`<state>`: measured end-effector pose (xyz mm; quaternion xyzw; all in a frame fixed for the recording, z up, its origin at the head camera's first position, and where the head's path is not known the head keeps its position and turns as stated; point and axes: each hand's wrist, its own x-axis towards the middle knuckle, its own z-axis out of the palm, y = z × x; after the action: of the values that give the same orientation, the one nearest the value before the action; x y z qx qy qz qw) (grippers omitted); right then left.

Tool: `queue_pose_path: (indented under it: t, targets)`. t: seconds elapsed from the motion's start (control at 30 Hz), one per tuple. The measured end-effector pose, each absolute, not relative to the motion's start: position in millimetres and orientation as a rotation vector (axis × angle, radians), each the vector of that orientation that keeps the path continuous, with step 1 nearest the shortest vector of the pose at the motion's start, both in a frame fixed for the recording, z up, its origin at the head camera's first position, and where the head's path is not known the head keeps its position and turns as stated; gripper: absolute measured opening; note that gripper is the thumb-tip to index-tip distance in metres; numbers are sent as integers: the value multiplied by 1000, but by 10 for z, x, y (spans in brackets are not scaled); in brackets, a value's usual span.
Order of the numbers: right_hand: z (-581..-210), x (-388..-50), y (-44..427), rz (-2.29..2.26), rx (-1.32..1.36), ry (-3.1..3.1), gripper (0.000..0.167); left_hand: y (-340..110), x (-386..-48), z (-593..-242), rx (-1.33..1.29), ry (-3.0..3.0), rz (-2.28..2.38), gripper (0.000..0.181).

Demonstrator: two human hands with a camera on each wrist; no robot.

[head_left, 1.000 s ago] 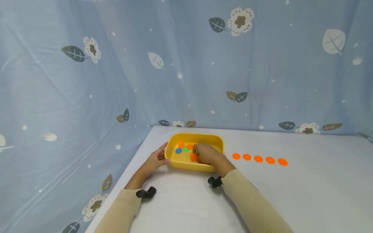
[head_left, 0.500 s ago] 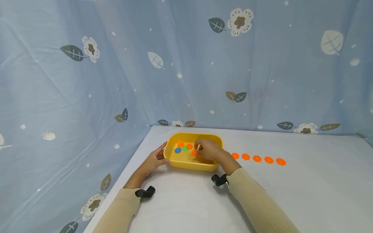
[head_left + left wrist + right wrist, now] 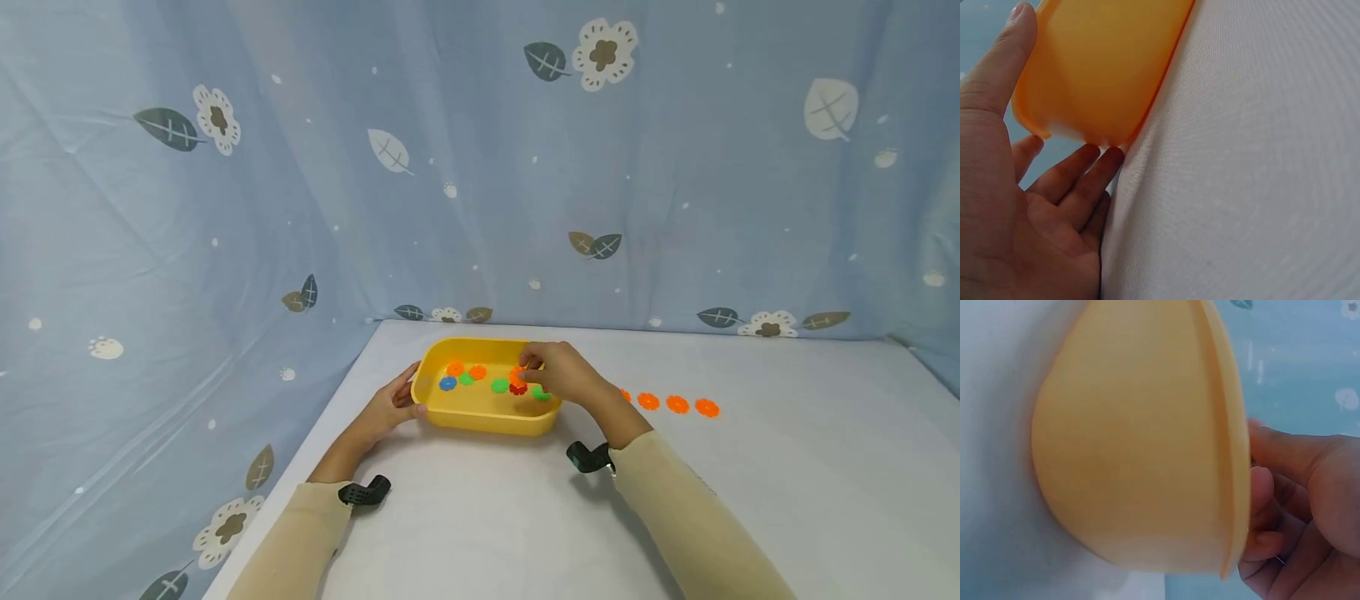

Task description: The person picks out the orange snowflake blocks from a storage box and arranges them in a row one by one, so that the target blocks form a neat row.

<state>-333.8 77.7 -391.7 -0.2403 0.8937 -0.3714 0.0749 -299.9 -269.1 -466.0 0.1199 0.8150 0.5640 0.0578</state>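
A yellow plastic tub (image 3: 480,422) stands on the white table with several small flower-shaped discs inside. My left hand (image 3: 382,412) touches the tub's left end, the thumb at the near corner. In the left wrist view, that hand's fingertips rest against the tub's outer wall. Above the right part of the tub, my right hand (image 3: 566,372) pinches an orange flower-shaped disc (image 3: 518,377) between thumb and fingers. Beneath it lie a red disc (image 3: 518,389) and a green disc (image 3: 500,386). The tub's wall hides the right fingertips in the right wrist view.
Right of the tub, a row of orange discs (image 3: 677,404) lies flat on the white table (image 3: 480,517), its left end partly hidden by the right forearm. A blue patterned cloth (image 3: 465,167) hangs behind and along the left side.
My right hand has lifted and moved right inside the tub with the orange disc, uncovering red and green discs. The left hand keeps its place at the tub; the view has shifted slightly.
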Motion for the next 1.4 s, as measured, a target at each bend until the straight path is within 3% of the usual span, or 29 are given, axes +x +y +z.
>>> queue_pose_path:
  t: [0.87, 1.4]
  targets:
    - [-4053, -3256, 1790, -1092, -496, 2780, 16, -2718, -2999, -4639, 376, 2450, 1706, 82]
    - [-4207, -3199, 2324, -1085, -493, 2815, 15, -2707, -3017, -4670, 336, 2480, 1681, 84]
